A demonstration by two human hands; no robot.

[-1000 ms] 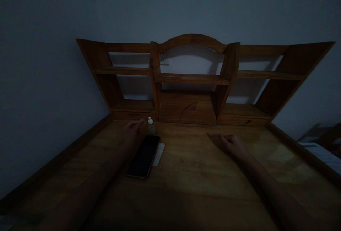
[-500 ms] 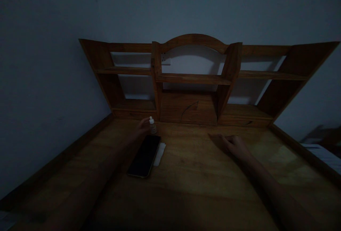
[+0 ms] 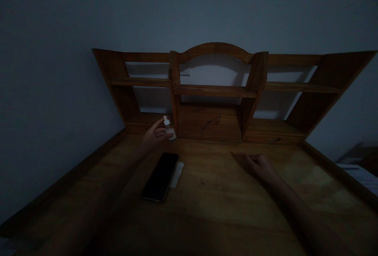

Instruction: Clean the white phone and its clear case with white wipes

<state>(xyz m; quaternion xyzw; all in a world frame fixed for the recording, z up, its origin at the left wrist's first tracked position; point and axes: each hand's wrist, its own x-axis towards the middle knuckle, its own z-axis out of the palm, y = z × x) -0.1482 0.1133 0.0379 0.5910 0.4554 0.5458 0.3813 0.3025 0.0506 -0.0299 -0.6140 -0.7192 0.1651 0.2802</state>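
Dropper bottle [image 3: 169, 128] sits pinched in left hand [image 3: 154, 136], lifted off surface [image 3: 224, 193] w/ tip up so nothing spills, above phone [image 3: 161, 176] & white cloth [image 3: 177, 174]; right hand [image 3: 260, 165] rests loosely curled, empty, on wood.

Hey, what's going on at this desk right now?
A person sits at a dim wooden desk with a shelf unit at the back. The left hand holds a small dropper bottle lifted off the desk, tilted, just in front of the shelf. The right hand rests flat on the desk, holding nothing. A dark phone lies on the desk below the bottle, with a small white cloth or paper at its right edge.
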